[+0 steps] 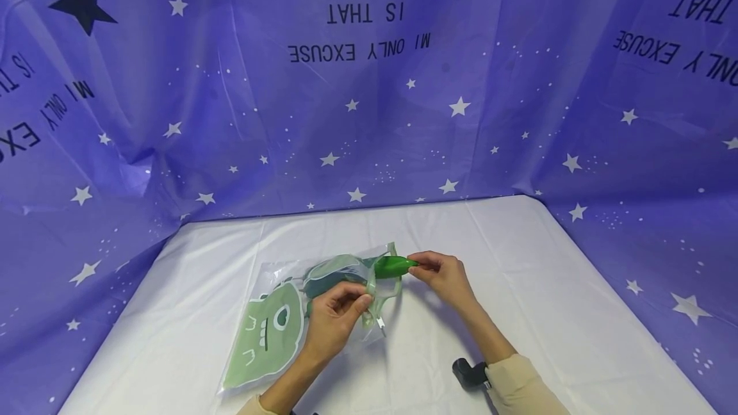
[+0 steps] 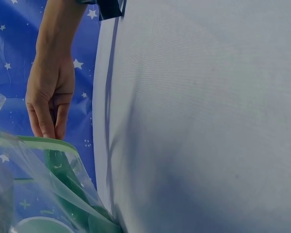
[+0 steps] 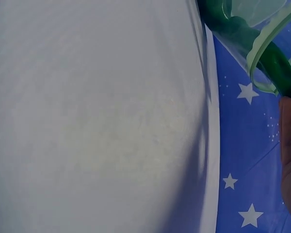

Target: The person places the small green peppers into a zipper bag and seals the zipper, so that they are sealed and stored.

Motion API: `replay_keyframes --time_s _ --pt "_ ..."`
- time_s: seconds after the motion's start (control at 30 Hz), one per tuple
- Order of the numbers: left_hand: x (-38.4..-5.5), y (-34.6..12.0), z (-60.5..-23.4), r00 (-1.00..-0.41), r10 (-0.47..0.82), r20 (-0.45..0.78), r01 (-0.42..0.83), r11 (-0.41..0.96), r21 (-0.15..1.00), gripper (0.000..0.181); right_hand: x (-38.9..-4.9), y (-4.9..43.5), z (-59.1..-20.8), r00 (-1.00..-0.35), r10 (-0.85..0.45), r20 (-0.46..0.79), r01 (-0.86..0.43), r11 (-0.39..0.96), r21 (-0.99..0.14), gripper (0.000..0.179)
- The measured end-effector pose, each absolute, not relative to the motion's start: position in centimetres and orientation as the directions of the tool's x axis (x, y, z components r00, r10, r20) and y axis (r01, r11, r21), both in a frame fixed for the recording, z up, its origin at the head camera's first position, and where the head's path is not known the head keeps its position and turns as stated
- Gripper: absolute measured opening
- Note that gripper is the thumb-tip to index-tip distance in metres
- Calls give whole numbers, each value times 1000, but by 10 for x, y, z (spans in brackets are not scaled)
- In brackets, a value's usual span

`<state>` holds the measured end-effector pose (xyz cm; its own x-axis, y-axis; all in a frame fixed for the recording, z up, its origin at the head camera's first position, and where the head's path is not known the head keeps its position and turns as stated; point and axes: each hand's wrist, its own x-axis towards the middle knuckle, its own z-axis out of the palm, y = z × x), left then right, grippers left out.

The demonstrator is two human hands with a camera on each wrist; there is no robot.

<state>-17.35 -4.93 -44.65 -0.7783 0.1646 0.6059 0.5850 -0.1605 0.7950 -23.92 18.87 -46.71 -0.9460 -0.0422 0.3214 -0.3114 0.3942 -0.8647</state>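
Observation:
A clear zip bag (image 1: 271, 338) with a green cartoon face printed on it lies over the white table, its mouth spread open to the right. My left hand (image 1: 336, 320) pinches the near edge of that mouth between thumb and fingers. From the opening sticks out a glossy, tapered green pepper (image 1: 394, 266), long and curved in the right wrist view. Its outer tip is pinched by the fingertips of my right hand (image 1: 445, 277); the rest of the pepper (image 3: 237, 31) lies inside the bag, seen through the plastic. The left wrist view shows the right hand (image 2: 51, 99) right at the green-edged bag rim (image 2: 48, 143).
A white cloth covers the table (image 1: 490, 242). Purple sheets (image 1: 369, 114) with stars and lettering hang at the back and both sides. A black device (image 1: 469, 373) is at the right wrist, by the beige sleeve (image 1: 521, 386).

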Motion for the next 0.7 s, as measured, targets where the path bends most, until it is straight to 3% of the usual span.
replay_keyframes --time_s 0.43,0.7 --pt "-172 -48 -445 -813 164 559 537 -163 828 8 -224 170 -435 -939 -77 335 -339 363 -868 21" --pt "-173 -47 -445 -825 169 540 514 -174 840 8 -243 169 -463 -934 -87 345 -354 334 -874 23"
